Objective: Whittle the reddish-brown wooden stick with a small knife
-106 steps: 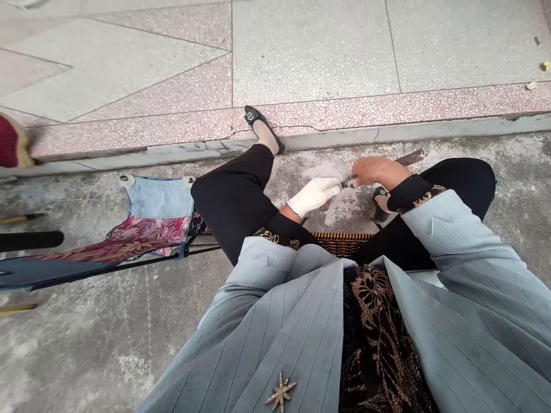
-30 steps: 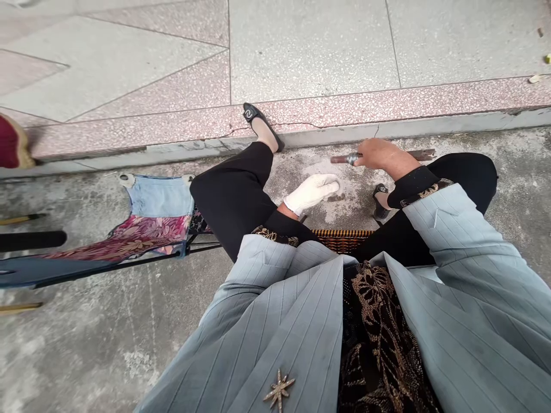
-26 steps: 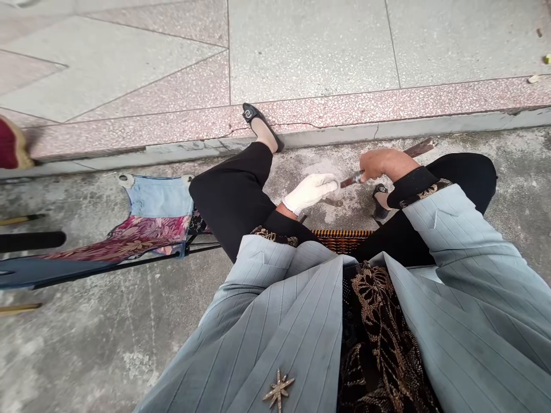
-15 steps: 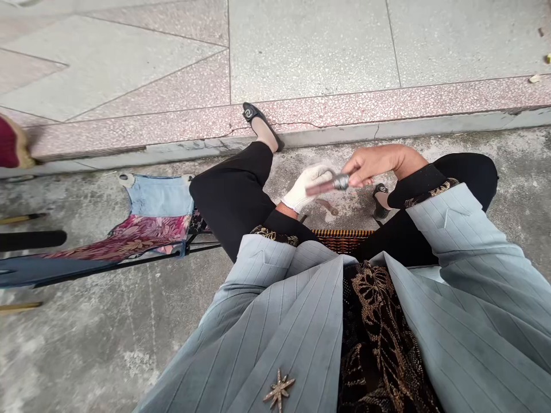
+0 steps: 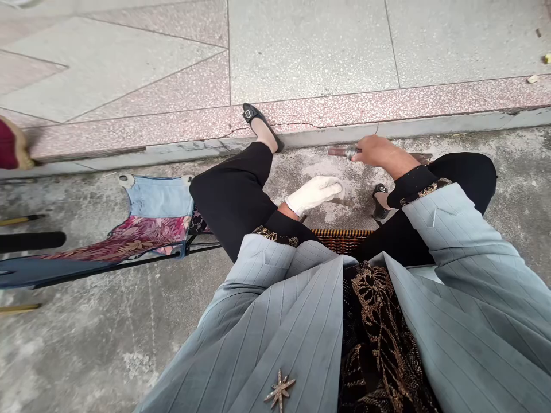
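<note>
**A:** What have we got in the grip?

**B:** Our bare right hand (image 5: 379, 152) is closed around a dark wooden rod (image 5: 340, 151), wrapped firmly with no gap showing. A metal collar (image 5: 352, 152) sits on the rod just ahead of the fingers. The rod lies crosswise, near the concrete kerb (image 5: 258, 140), and its far end pokes out past the hand.

**A:** And the other hand?

**B:** Our left hand (image 5: 314, 194) wears a white cotton glove (image 5: 318, 190), its fingers curled together. We can't see anything in its hold. It stays well apart from the rod, just beside a small brown chip (image 5: 343, 202) on the rough concrete ground (image 5: 129, 338), with a pale powdery patch (image 5: 325, 178) beyond it.

**A:** Any containers near us?

**B:** Only one might be: an orange-and-black woven rattan piece (image 5: 342, 241) shows between our black-trousered legs. We can't tell whether it's a basket or a seat, and our legs and jacket hide most of it, so we can't see inside.

**A:** What's to our left?

**B:** A patchwork sling of denim and floral cloth (image 5: 157, 221) hangs on a black metal frame (image 5: 202, 248), with nothing visible in it.
</note>
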